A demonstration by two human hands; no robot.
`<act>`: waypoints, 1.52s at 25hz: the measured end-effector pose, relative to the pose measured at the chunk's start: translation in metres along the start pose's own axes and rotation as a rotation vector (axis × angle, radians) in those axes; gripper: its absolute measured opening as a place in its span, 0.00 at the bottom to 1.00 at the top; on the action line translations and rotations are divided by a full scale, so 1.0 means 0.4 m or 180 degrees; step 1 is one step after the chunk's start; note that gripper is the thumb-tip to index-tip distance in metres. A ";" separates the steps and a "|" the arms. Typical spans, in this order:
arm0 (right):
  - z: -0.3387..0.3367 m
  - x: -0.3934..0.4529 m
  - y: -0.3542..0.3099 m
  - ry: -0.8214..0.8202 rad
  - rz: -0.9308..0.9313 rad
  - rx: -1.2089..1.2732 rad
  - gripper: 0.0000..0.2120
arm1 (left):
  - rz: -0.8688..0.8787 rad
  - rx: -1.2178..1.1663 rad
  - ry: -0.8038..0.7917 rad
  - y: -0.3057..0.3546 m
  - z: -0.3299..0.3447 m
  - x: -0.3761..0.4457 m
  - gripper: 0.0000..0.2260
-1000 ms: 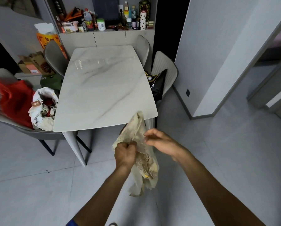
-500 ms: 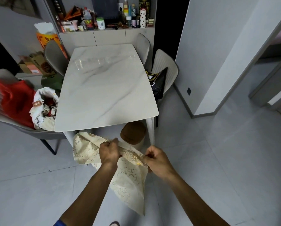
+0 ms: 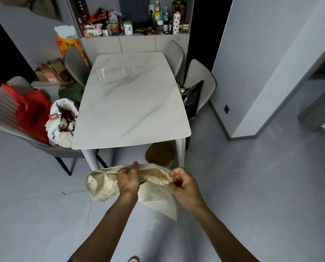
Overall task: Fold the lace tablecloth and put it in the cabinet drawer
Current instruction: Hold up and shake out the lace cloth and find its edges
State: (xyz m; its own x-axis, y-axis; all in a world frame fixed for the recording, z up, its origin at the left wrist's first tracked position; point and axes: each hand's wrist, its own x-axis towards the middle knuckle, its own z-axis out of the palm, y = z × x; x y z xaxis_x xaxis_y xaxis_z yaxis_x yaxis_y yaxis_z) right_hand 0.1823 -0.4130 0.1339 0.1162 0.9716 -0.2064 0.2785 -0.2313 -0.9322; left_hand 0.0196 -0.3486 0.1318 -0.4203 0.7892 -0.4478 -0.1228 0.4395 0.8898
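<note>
A person's left hand [image 3: 128,179] grips a bunched fold of the cream lace tablecloth [image 3: 152,190], fingers curled round it, while the right hand [image 3: 183,184] pinches the cloth's edge between thumb and fingertips. The cloth hangs in the air between both hands, just short of the near edge of the white marble table [image 3: 133,103]. A brown stool [image 3: 160,154] sits under that near edge. A red garment [image 3: 32,112] drapes a chair left of the table; beyond the table's far end stands a cabinet [image 3: 137,43] crowded with bottles.
</note>
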 end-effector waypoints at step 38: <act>0.016 -0.043 0.053 -0.0322 -0.1630 -0.3858 0.21 | 0.0694 0.0821 0.0075 -0.041 -0.011 0.023 0.19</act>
State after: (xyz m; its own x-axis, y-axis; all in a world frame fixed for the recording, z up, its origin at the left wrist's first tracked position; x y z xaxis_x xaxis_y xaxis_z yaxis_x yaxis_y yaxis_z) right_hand 0.1800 -0.4341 0.1159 -0.3136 0.9494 0.0172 0.9471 0.3140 -0.0665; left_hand 0.0138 -0.3503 0.1134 -0.4325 0.8678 -0.2446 0.2025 0.3579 0.9116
